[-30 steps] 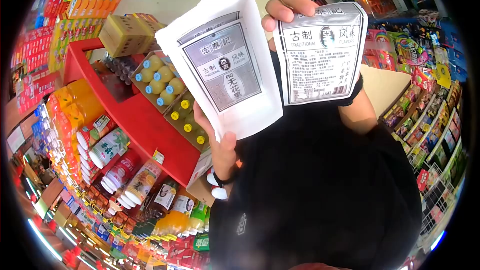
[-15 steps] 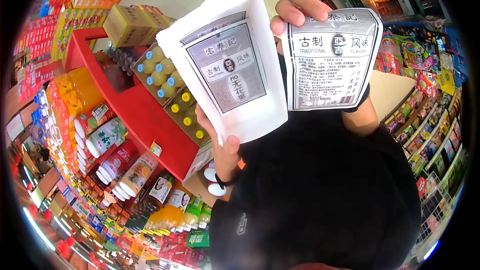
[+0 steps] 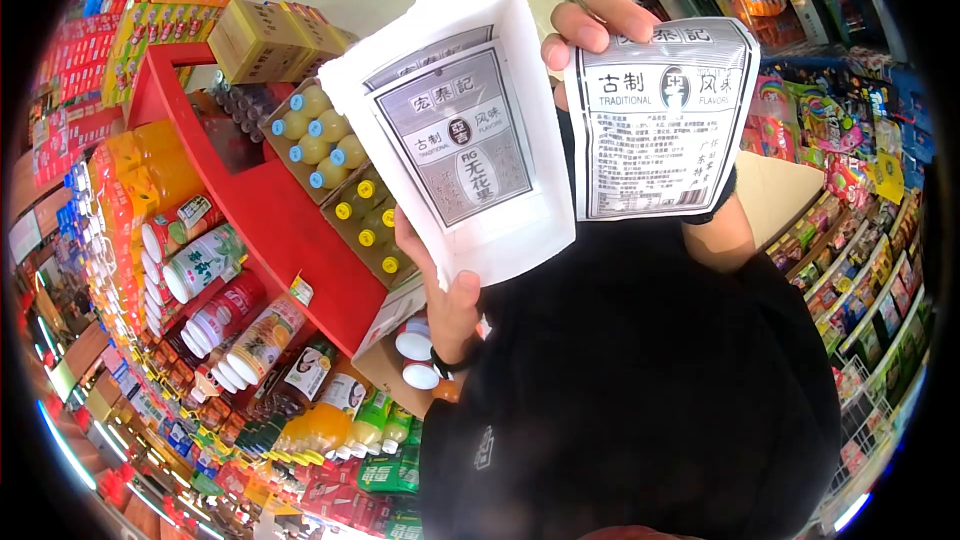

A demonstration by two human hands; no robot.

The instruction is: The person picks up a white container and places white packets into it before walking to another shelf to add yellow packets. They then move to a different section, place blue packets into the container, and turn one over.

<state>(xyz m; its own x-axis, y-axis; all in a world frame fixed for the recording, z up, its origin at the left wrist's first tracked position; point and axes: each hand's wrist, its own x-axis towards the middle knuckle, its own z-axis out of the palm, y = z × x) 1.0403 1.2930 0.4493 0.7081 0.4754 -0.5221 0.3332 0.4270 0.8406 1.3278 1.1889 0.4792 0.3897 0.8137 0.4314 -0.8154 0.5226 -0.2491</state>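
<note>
Lighting: bright indoors; white tubular lamps [image 3: 66, 445] glare at lower left. White open-topped paper box [image 3: 510, 245] nearly washed out; its print legible. Black fabric garment [image 3: 630, 370] shows little detail, hazy low down. Fisheye curves multicoloured snack shelves [image 3: 850, 315]; periphery soft, corners black.

Pouch [image 3: 458, 145] in white box [image 3: 505, 255]: "宏泰記", "FIG 无花果"; other pouch [image 3: 660, 130]: "TRADITIONAL", "FLAVORS"

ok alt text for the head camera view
In a shop, the left hand holds an open white container with a grey fig label inside, the right hand a white packet reading "Traditional Flavors". Bottled drinks and a red display appear behind.
</note>
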